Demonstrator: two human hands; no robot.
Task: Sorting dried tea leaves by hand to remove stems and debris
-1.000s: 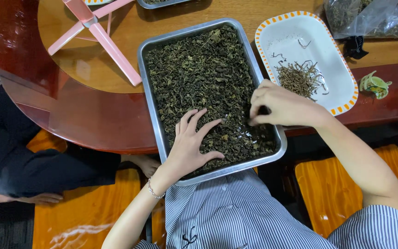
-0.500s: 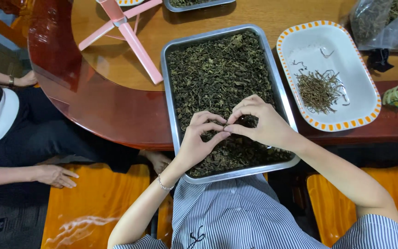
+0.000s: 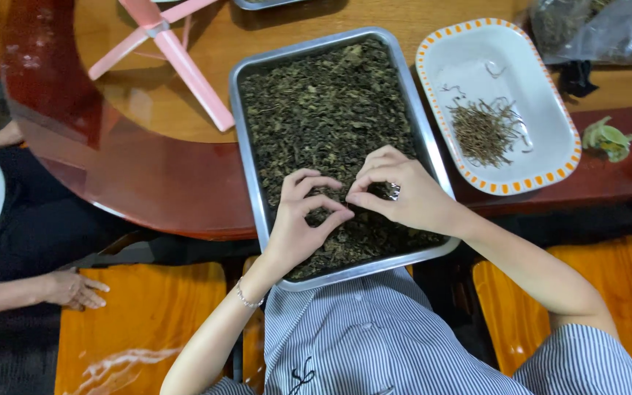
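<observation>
A rectangular metal tray [image 3: 249,132] was seen on the round wooden desk [image 3: 111,183], its near end hanging over the desk's edge above a striped lap. The tray was filled with dark dried leaves [image 3: 327,110]. Both hands were held over the near part of the leaves, close together, fingertips almost meeting. The left hand [image 3: 303,223] was curled, its fingers [image 3: 309,179] bent loosely over the leaves; whether anything was gripped could not be told. The right hand [image 3: 404,194] was pinched at thumb and forefinger, apparently on a small bit of leaf. To the right of the tray lay a white dish [image 3: 543,110] with an orange-dashed rim, holding a small heap of thin stems [image 3: 483,130]. Pink plastic bars [image 3: 184,66] lay to the left.
</observation>
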